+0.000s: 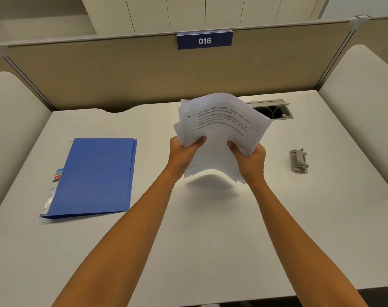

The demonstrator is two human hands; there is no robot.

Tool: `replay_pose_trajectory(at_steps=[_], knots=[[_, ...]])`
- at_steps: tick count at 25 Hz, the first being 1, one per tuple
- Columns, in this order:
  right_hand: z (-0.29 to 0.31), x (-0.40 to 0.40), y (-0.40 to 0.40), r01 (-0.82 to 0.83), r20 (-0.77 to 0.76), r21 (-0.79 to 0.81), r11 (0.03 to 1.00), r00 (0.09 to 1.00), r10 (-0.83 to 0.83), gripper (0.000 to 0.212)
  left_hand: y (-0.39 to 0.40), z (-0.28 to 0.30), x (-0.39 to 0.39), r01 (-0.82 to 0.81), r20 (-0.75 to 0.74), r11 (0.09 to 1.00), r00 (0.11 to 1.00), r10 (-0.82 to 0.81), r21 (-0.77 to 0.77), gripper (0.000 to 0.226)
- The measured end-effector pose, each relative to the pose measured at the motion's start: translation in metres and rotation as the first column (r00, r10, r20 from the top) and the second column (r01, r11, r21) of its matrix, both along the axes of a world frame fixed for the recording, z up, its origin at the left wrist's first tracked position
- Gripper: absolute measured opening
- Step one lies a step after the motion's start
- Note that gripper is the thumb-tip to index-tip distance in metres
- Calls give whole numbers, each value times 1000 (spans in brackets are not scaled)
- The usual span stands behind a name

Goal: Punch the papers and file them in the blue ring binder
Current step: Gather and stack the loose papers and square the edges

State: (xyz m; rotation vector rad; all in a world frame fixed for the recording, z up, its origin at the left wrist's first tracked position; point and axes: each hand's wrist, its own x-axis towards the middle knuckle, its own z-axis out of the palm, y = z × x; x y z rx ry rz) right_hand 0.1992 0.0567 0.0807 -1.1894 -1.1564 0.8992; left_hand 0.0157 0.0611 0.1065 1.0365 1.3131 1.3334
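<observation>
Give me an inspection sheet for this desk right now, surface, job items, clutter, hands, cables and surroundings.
Surface: white desk, papers' shadow beneath the hands.
Job's things: papers held above the desk, sheets uneven; blue ring binder closed, flat, to the left; hole punch to the right, untouched.
Clutter: nothing seen.
Hands: left hand and right hand each grip the stack's lower part.
Cables: some visible inside the open cable port.
Surroundings: beige partition with sign 016.

Single head-worn view, forward and steeply down onto the near desk (pixel 210 229).
</observation>
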Motion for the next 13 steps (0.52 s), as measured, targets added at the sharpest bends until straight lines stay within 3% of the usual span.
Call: replay_pose_trajectory(at_steps=[5,13], knots=[[-10,8,-1,-72,-6,-60,996,997,71,48,-5,-11,-4,47,-53,999,997,-48,-17,36],[-19,6,-4,-96,-72,-157,983,994,86,40,-8,-19,-2,11,-1,996,1000,-11,-84,45]])
